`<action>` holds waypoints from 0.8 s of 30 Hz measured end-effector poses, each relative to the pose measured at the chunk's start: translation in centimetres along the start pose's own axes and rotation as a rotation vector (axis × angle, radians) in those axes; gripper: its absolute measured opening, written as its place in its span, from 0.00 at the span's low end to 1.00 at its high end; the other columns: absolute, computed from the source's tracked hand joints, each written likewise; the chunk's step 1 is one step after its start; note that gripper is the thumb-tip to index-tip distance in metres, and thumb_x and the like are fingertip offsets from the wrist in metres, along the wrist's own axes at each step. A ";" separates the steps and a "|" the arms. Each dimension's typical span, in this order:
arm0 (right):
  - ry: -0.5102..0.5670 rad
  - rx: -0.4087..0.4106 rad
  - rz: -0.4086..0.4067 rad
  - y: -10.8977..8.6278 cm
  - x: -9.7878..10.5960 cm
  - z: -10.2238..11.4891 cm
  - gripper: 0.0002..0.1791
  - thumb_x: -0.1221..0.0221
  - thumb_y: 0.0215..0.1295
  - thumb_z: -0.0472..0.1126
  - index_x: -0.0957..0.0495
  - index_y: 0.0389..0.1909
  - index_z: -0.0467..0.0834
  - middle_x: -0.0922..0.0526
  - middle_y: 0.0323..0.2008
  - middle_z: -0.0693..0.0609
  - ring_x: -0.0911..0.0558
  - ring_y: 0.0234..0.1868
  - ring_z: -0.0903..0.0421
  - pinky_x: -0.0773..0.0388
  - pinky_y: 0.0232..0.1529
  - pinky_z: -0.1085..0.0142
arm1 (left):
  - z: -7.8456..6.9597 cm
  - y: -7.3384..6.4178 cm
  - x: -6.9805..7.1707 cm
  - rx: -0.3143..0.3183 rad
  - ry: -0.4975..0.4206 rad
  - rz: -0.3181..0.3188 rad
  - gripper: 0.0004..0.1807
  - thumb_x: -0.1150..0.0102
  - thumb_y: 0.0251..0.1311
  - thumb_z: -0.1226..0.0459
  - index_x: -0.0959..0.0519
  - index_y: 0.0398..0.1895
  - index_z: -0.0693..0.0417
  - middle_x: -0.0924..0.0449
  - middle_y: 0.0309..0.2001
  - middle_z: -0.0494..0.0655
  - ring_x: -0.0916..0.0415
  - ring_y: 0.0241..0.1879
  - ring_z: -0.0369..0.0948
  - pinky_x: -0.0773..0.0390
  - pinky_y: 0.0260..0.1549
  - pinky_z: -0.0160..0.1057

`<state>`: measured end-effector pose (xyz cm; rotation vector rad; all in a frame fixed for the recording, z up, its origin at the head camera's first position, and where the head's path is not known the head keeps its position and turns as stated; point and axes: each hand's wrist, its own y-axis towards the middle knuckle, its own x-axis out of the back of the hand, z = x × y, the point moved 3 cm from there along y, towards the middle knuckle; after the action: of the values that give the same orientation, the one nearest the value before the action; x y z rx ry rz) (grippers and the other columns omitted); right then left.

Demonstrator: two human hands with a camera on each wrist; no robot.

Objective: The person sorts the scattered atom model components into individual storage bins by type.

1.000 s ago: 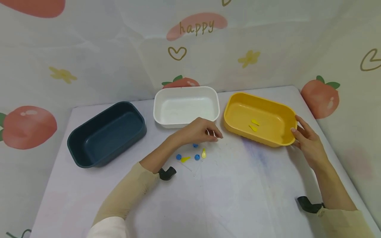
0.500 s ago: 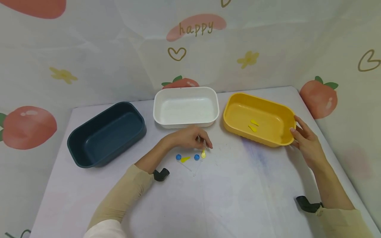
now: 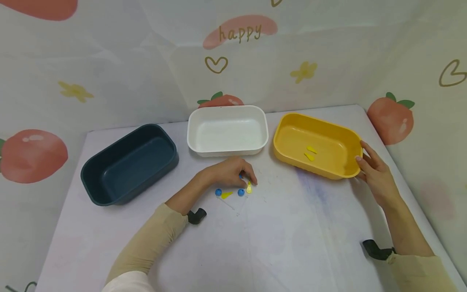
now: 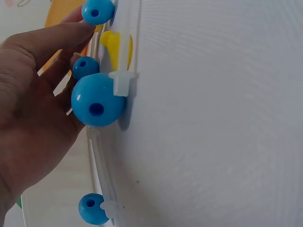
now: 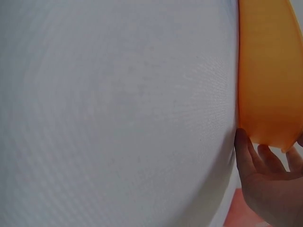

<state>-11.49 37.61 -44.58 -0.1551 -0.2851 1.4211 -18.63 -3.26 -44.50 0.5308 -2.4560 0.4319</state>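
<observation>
My left hand reaches down over a group of small pieces, thumb and index finger apart on either side of a yellow teardrop-shaped piece. Blue balls with holes lie around the fingers, one of them near the thumb. Another yellow piece rests beside a blue ball. Thin clear plastic sticks lie among them. At the right, my right hand grips the end of the yellow tray, thumb at the rim and fingers along the outer wall.
Two small yellow pieces lie in the yellow tray. A white tray stands at the back middle, close beyond my left hand. To the left is a dark blue tray. A printed cloth hangs behind the table.
My left hand has moved left and toward me, down to the yellow teardrop piece among the small parts. The right hand keeps its hold on the yellow tray.
</observation>
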 end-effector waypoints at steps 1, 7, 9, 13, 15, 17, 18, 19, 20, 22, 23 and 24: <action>0.004 0.002 0.000 0.0 0.0 0.0 0.35 0.44 0.71 0.52 0.44 0.76 0.67 0.54 0.79 0.48 0.27 0.52 0.72 0.25 0.43 0.82 | 0.0 0.0 0.0 -0.004 0.010 -0.001 0.15 0.31 0.54 0.72 0.12 0.42 0.46 0.16 0.40 0.31 0.23 0.42 0.34 0.24 0.45 0.33; 0.033 0.008 0.000 0.0 0.0 0.0 0.35 0.43 0.71 0.52 0.44 0.76 0.67 0.54 0.79 0.49 0.27 0.52 0.72 0.25 0.43 0.81 | 0.0 0.0 -0.3 -0.023 0.051 -0.020 0.13 0.28 0.53 0.71 0.12 0.40 0.45 0.17 0.38 0.30 0.22 0.42 0.33 0.24 0.45 0.31; 0.023 0.004 -0.002 0.0 0.0 0.0 0.36 0.43 0.70 0.52 0.44 0.76 0.67 0.54 0.79 0.49 0.27 0.53 0.71 0.25 0.43 0.81 | 0.1 0.0 -0.4 -0.023 0.060 -0.025 0.13 0.27 0.53 0.70 0.12 0.39 0.45 0.17 0.37 0.29 0.22 0.42 0.32 0.24 0.45 0.31; 0.023 -0.001 -0.003 -0.1 0.0 0.0 0.36 0.43 0.70 0.53 0.44 0.76 0.68 0.54 0.79 0.49 0.27 0.53 0.70 0.25 0.43 0.81 | 0.1 0.0 -0.4 -0.017 0.074 -0.033 0.13 0.27 0.53 0.70 0.12 0.38 0.43 0.18 0.36 0.28 0.23 0.41 0.32 0.25 0.45 0.31; 0.038 0.003 -0.001 -0.1 0.0 0.0 0.36 0.43 0.70 0.52 0.44 0.76 0.67 0.54 0.79 0.49 0.27 0.53 0.70 0.24 0.43 0.81 | 0.1 0.0 -0.4 -0.021 0.077 -0.038 0.12 0.28 0.53 0.71 0.12 0.37 0.44 0.18 0.36 0.28 0.23 0.41 0.32 0.25 0.45 0.31; 0.038 0.005 0.000 -0.1 -0.1 0.0 0.36 0.43 0.70 0.52 0.44 0.76 0.67 0.54 0.79 0.48 0.27 0.53 0.71 0.25 0.43 0.81 | 0.1 0.1 -0.4 -0.027 0.080 -0.041 0.12 0.28 0.53 0.71 0.12 0.37 0.44 0.17 0.35 0.28 0.23 0.40 0.32 0.24 0.45 0.31; 0.042 0.006 0.002 -0.1 -0.1 0.1 0.36 0.43 0.70 0.52 0.44 0.76 0.67 0.54 0.79 0.48 0.26 0.53 0.71 0.24 0.43 0.81 | 0.1 0.1 -0.4 -0.031 0.084 -0.044 0.12 0.29 0.53 0.71 0.12 0.36 0.43 0.17 0.34 0.28 0.23 0.39 0.32 0.24 0.44 0.31; 0.037 0.004 0.000 -0.1 -0.1 0.1 0.36 0.43 0.70 0.52 0.44 0.76 0.67 0.54 0.79 0.48 0.26 0.52 0.71 0.24 0.43 0.81 | 0.2 0.1 -0.4 -0.036 0.089 -0.048 0.12 0.29 0.53 0.71 0.12 0.36 0.43 0.17 0.34 0.28 0.23 0.39 0.31 0.24 0.44 0.31; 0.034 0.004 0.000 -0.1 -0.1 0.1 0.36 0.43 0.70 0.52 0.44 0.76 0.67 0.55 0.79 0.48 0.27 0.53 0.71 0.25 0.43 0.81 | 0.2 0.1 -0.4 -0.039 0.092 -0.053 0.12 0.29 0.54 0.71 0.12 0.35 0.43 0.17 0.34 0.28 0.23 0.38 0.31 0.24 0.43 0.30; 0.018 -0.001 -0.003 -0.1 -0.1 0.1 0.36 0.43 0.70 0.52 0.45 0.76 0.67 0.55 0.79 0.48 0.27 0.54 0.70 0.25 0.43 0.81 | 0.2 0.1 -0.4 -0.042 0.108 -0.067 0.10 0.28 0.54 0.69 0.13 0.34 0.42 0.18 0.33 0.27 0.24 0.36 0.31 0.24 0.41 0.30; 0.020 -0.003 -0.003 -0.1 -0.1 0.2 0.36 0.43 0.71 0.52 0.44 0.76 0.68 0.55 0.79 0.48 0.28 0.54 0.70 0.25 0.43 0.81 | 0.2 0.1 -0.4 -0.044 0.116 -0.074 0.10 0.28 0.54 0.69 0.13 0.34 0.42 0.18 0.32 0.27 0.24 0.35 0.31 0.24 0.40 0.30; 0.020 -0.005 -0.004 -0.1 -0.1 0.2 0.36 0.43 0.70 0.52 0.44 0.76 0.68 0.55 0.79 0.48 0.27 0.54 0.70 0.25 0.43 0.81 | 0.2 0.1 -0.4 -0.043 0.122 -0.081 0.09 0.29 0.54 0.68 0.13 0.34 0.42 0.18 0.32 0.26 0.25 0.35 0.31 0.24 0.40 0.30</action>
<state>-11.46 37.46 -44.41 -0.1727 -0.2722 1.4138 -18.52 -3.17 -44.91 0.5674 -2.3135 0.3666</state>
